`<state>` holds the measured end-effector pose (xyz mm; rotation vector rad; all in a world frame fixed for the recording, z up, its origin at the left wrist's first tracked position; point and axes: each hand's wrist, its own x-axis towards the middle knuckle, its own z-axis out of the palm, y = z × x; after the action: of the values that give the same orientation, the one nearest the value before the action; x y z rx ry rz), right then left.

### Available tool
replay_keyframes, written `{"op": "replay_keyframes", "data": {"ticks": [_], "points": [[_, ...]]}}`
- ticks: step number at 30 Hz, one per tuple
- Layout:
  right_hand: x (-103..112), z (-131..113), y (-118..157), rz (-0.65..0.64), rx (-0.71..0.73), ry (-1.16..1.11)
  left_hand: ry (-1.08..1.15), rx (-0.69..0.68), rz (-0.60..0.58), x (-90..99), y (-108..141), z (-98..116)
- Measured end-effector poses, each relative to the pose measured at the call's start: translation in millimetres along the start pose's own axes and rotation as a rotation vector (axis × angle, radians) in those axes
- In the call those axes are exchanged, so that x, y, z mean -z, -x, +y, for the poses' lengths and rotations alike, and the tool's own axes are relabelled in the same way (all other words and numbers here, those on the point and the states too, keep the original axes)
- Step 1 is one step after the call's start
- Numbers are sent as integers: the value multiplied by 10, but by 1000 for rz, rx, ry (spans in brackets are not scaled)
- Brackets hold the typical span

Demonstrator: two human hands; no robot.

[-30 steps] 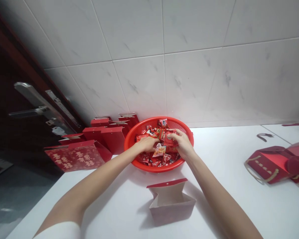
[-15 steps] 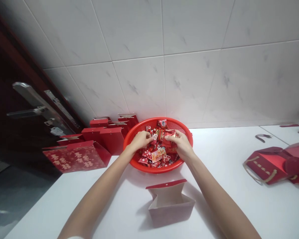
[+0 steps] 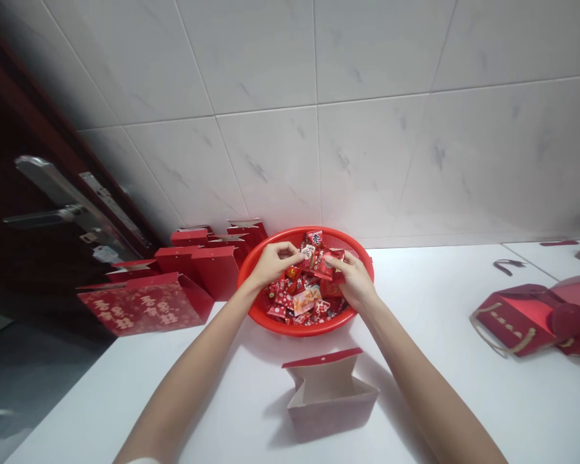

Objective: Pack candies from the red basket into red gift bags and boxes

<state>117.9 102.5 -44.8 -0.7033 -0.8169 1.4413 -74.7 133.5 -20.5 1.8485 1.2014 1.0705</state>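
Observation:
A red plastic basket (image 3: 303, 330) stands by the wall, filled with small wrapped candies (image 3: 305, 301) in red, white and orange. Over its left part, my left hand (image 3: 276, 261) pinches a white-and-red wrapped candy (image 3: 308, 252). My right hand (image 3: 356, 277) is closed on red wrapped candies (image 3: 325, 265), with the thumb on top; how many it holds I cannot tell. The two hands almost meet above the pile. Nearer to me, an open paper gift bag (image 3: 331, 409) with a red top edge stands between my forearms.
Several red gift bags (image 3: 215, 264) stand to the left of the basket, a patterned one (image 3: 147, 306) in front. Red boxes with rope handles (image 3: 510, 322) are on the right of the white table (image 3: 425, 296). Behind rises a tiled wall; a dark door with a metal handle (image 3: 43, 219) is at left.
My left hand has lifted slightly out of the pile with a candy in its fingertips. My right hand keeps its red candies and has barely shifted.

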Motion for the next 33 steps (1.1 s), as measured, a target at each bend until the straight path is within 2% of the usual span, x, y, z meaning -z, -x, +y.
{"op": "replay_keyframes", "data": {"ticks": [7, 11, 13, 15, 18, 20, 23, 27, 29, 33], "points": [[-14, -32, 24, -99, -73, -55, 166, -35, -126, -91, -4, 135], [15, -8, -4, 41, 14, -61, 160, -64, -164, -118, -18, 154], [35, 13, -30, 136, 48, -92, 69, -78, -231, -126, -4, 140], [44, 28, -49, 200, 65, -124, -94, -110, -379, -144, 31, 120], [34, 35, -56, 233, 72, -148, -391, -143, -643, -207, 103, 103], [25, 31, -49, 231, 65, -153, -571, -143, -717, -260, 135, 97], [21, 18, -35, 220, 51, -132, -726, -128, -740, -316, 126, 74], [21, 11, -26, 218, 68, -116, -765, -97, -752, -307, 57, 37], [15, 10, -23, 217, 79, -121, -856, -55, -681, -267, 29, 48], [-5, 5, -15, 217, 76, -135, -1176, 37, -483, -157, -2, 114]]}}
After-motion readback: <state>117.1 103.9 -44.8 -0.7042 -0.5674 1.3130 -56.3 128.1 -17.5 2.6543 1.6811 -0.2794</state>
